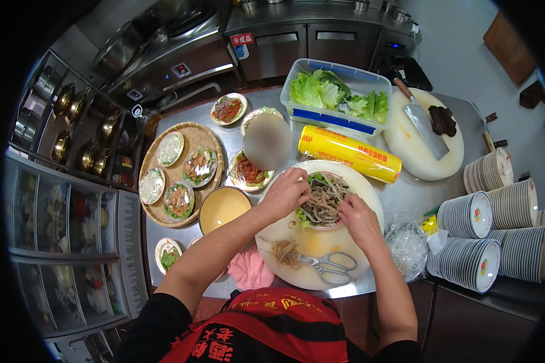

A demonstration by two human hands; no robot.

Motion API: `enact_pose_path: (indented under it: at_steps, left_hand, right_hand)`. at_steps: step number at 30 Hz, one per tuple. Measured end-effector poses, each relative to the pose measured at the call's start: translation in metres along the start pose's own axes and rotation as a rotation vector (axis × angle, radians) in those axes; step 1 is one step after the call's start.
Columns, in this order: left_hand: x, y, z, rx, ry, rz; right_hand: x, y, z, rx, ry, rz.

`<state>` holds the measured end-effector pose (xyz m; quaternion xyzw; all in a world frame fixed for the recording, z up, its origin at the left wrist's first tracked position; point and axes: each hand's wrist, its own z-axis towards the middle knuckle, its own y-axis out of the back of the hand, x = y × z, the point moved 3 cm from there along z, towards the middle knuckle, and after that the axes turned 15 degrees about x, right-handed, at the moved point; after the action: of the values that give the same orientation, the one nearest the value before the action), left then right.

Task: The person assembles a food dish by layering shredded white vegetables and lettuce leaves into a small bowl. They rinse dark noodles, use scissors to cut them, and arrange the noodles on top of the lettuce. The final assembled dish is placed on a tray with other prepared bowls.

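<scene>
A plate heaped with thin grey-brown strips on green lettuce rests on a round white cutting board. My left hand is closed at the heap's left side, its fingertips pressed to the strips. On the right side, my right hand pinches at the same strips, fingers bent together. Exactly what lies between the fingertips is partly hidden. Nearer me on the board are grey-handled scissors and a small pile of pale brown shreds.
Left are a woven tray of wrapped plates, a yellow bowl and a pink cloth. Beyond are a wrap box and a lettuce tub. Rightward, a cleaver lies on another board; stacked plates stand nearer.
</scene>
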<state>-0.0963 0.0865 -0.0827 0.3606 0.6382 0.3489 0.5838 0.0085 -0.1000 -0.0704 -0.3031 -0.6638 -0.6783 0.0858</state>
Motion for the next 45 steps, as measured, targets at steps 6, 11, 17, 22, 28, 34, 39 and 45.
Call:
enact_pose_path:
  at_steps: [6,11,17,22,28,34,39,45]
  left_hand:
    - [0.005,-0.016,-0.009,-0.003,0.016,-0.187]
    - [0.004,-0.019,-0.030,-0.197,0.152,-0.325]
    - [-0.024,-0.050,-0.027,-0.158,0.258,-0.182]
    - [-0.021,-0.051,-0.013,-0.167,0.278,-0.349]
    - [0.041,-0.050,-0.032,-0.364,0.397,-0.580]
    - [0.060,-0.035,-0.006,-0.063,0.343,-0.507]
    - [0.062,-0.020,0.013,-0.010,0.212,-0.311]
    - [0.033,-0.004,0.021,-0.144,-0.073,-0.166]
  right_hand:
    - [-0.005,-0.016,-0.009,0.048,0.043,0.017]
    - [0.000,0.002,-0.009,-0.190,-0.052,0.129]
    - [0.006,-0.019,0.024,-0.166,0.005,0.031]
    - [0.000,-0.045,0.044,-0.076,0.012,0.020]
    - [-0.005,-0.022,0.028,-0.267,-0.085,0.236]
    - [-0.063,-0.019,0.007,-0.269,-0.294,0.250]
    - [-0.075,-0.026,0.017,-0.225,-0.251,0.231]
    - [-0.053,-0.009,0.024,-0.252,-0.258,0.255]
